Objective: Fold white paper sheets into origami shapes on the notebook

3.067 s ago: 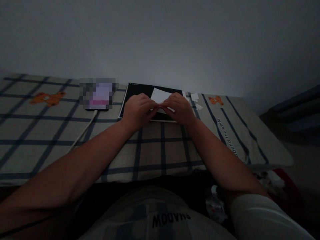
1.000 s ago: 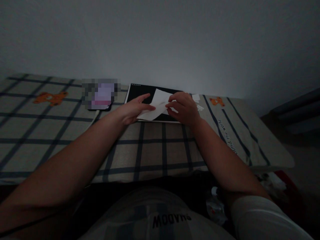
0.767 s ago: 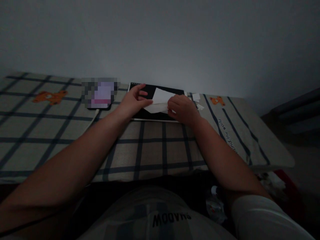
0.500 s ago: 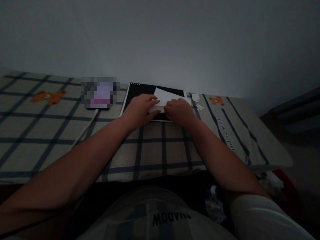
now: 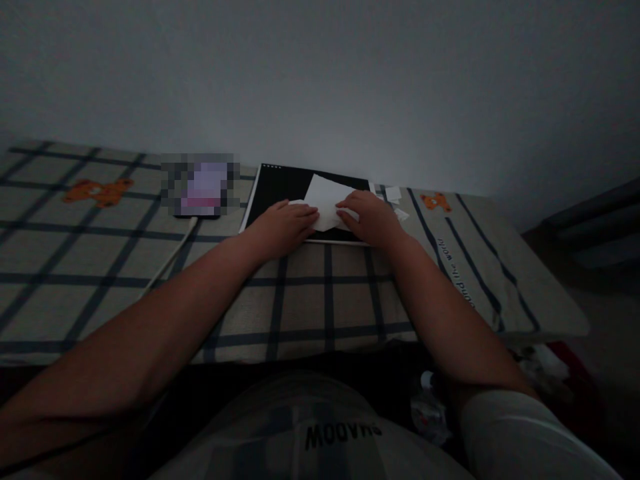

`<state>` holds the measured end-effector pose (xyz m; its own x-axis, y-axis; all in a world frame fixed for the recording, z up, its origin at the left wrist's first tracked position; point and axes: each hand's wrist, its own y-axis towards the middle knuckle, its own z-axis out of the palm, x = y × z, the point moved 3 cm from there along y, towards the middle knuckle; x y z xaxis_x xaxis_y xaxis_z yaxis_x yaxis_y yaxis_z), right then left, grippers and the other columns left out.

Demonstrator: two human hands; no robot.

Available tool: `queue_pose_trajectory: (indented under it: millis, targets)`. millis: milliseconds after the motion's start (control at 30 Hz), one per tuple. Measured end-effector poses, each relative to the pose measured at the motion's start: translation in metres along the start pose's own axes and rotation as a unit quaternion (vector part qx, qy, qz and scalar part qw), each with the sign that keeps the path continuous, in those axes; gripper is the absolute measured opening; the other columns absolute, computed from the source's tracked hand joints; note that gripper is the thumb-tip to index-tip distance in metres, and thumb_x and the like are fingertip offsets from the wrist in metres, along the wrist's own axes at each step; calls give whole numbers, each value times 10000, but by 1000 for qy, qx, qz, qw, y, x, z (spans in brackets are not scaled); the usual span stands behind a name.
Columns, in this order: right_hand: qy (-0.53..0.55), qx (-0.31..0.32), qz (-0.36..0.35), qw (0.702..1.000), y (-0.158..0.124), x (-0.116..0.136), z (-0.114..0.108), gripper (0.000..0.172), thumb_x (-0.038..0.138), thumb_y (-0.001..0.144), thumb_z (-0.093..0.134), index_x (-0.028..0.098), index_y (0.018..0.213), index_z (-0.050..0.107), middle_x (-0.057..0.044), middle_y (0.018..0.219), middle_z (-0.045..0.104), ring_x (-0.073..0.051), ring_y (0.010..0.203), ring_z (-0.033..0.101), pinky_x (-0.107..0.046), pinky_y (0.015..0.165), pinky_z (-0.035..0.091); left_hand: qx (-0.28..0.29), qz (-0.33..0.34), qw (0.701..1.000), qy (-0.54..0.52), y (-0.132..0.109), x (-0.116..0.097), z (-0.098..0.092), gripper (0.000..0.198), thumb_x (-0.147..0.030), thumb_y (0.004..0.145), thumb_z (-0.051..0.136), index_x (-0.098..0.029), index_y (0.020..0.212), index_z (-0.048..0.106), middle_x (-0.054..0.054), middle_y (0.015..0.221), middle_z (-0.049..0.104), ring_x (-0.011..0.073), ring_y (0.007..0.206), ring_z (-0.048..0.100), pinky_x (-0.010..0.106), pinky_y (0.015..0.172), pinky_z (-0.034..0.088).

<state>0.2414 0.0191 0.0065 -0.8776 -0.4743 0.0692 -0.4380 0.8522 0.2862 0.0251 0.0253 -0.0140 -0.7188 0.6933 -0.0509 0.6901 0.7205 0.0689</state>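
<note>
A white sheet of paper, partly folded, lies on a black board with a white border. My left hand rests flat on the paper's left part, fingers stretched out and pressing down. On the other side, my right hand has its fingers bent, with thumb and forefinger closed on the paper's right edge. Both palms hide parts of the sheet and the board. Small white paper scraps lie just right of the board.
A phone with a blurred screen is at the left, its white cable running toward me. A checked cloth covers the table, which meets a wall at the back. Below the right edge, a plastic bottle shows.
My hands have moved apart along the paper. The left fingers now lie flatter, and the right hand has shifted to the right, uncovering more of the sheet's middle.
</note>
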Motion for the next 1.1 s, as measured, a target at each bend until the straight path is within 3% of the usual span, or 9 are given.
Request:
queue_pose_trajectory:
  millis: [100, 200, 333, 433, 533, 700, 800, 900, 1100]
  targets:
    - [-66, 39, 88, 993, -1, -7, -1, 404, 337, 1112, 487, 181, 1168, 856, -160, 1210, 837, -317, 1102, 744, -424, 896, 541, 25, -1, 1000, -3, -1, -2, 1, 597, -392, 1161, 486, -140, 1702, 472, 170, 1771, 456, 308, 1674, 397, 553, 1396, 228]
    - [-94, 68, 116, 986, -2, -7, 0, 426, 362, 1113, 486, 200, 1117, 880, -150, 1101, 864, -315, 969, 773, -436, 823, 555, 44, -1, 999, -5, -1, -5, 3, 686, -453, 1167, 470, -105, 1749, 366, 194, 1820, 340, 326, 1723, 281, 563, 1405, 182]
    - [-55, 57, 96, 992, -2, -10, 4, 418, 359, 1116, 495, 213, 1116, 886, -135, 1085, 875, -318, 958, 800, -461, 871, 585, 49, 3, 999, -16, -2, -6, 5, 729, -501, 1157, 475, -110, 1759, 345, 201, 1832, 302, 338, 1736, 236, 565, 1407, 156]
    - [18, 53, 92, 994, -2, -17, 10, 408, 334, 1131, 486, 219, 1216, 868, -132, 1213, 865, -331, 1112, 815, -496, 1006, 609, 48, 7, 998, -27, -3, -4, 6, 762, -536, 1138, 497, -123, 1761, 347, 205, 1831, 301, 348, 1734, 242, 574, 1405, 145]
    - [114, 36, 80, 990, 0, -22, 19, 431, 288, 1134, 486, 221, 1461, 759, -119, 1474, 763, -308, 1377, 728, -520, 1210, 544, 55, 17, 998, -33, -3, -4, 5, 829, -579, 1109, 537, -115, 1764, 333, 213, 1834, 283, 357, 1737, 228, 575, 1405, 124]
    - [205, 30, 51, 977, 4, -28, 31, 525, 203, 1090, 504, 239, 1596, 636, -91, 1657, 610, -255, 1565, 568, -549, 1335, 423, 76, 50, 995, -49, -4, -8, 2, 867, -596, 1078, 579, -152, 1775, 317, 186, 1845, 260, 336, 1743, 212, 550, 1408, 122]
    - [206, 32, 26, 978, 3, -32, 29, 568, 82, 990, 538, 204, 1518, 708, -108, 1622, 653, -245, 1523, 611, -515, 1334, 428, 79, 51, 994, -60, -4, -7, 0, 864, -573, 1067, 605, -133, 1763, 340, 190, 1839, 276, 330, 1743, 215, 555, 1409, 126]
    - [178, 47, -7, 983, -1, -33, 22, 459, 56, 920, 611, 223, 1272, 854, -114, 1531, 731, -264, 1444, 670, -517, 1301, 468, 77, 53, 992, -81, -5, -2, -2, 825, -569, 1050, 628, -167, 1737, 409, 172, 1837, 300, 310, 1734, 255, 542, 1412, 132]
    - [145, 88, -66, 983, -8, -25, 13, 449, 120, 934, 700, 274, 1335, 831, -118, 1571, 692, -288, 1473, 628, -540, 1275, 480, 57, 69, 987, -130, -5, 5, -8, 612, -497, 1063, 602, -191, 1592, 602, 135, 1757, 491, 294, 1711, 323, 565, 1411, 128]
